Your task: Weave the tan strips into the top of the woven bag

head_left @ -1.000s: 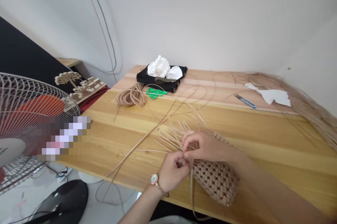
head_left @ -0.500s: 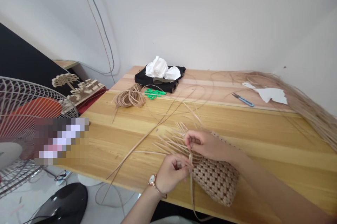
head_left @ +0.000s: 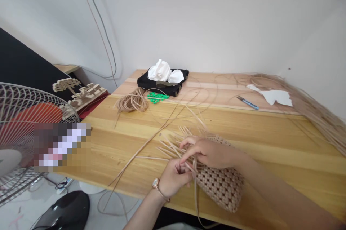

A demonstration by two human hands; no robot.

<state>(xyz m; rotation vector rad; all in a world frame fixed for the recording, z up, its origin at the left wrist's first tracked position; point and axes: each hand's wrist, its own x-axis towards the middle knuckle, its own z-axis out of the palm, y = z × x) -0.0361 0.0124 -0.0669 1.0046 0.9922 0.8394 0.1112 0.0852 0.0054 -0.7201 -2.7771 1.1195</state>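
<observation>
A tan woven piece [head_left: 223,186] with small dark gaps lies near the table's front edge, its loose strands fanning out to the left. My left hand [head_left: 174,179], with a watch at the wrist, is closed on strands at the left edge of the weave. Reaching over the piece, my right hand [head_left: 204,152] has its fingers bent and partly spread, the fingertips touching strands just above my left fingers. One long strand [head_left: 195,197] hangs from the weave over the table's front edge. Whether my right fingertips pinch a strand is unclear.
Behind are a black bag [head_left: 173,87] with white tissue [head_left: 160,70], a cane coil [head_left: 132,101] and green pieces [head_left: 157,97]. Blue snips [head_left: 247,102], white paper [head_left: 275,96] and long strands [head_left: 319,114] lie right. A fan [head_left: 32,129] stands left.
My right hand has shifted left and its fingers have opened out toward the strands by my left hand. My left hand has barely moved. The view has shifted slightly.
</observation>
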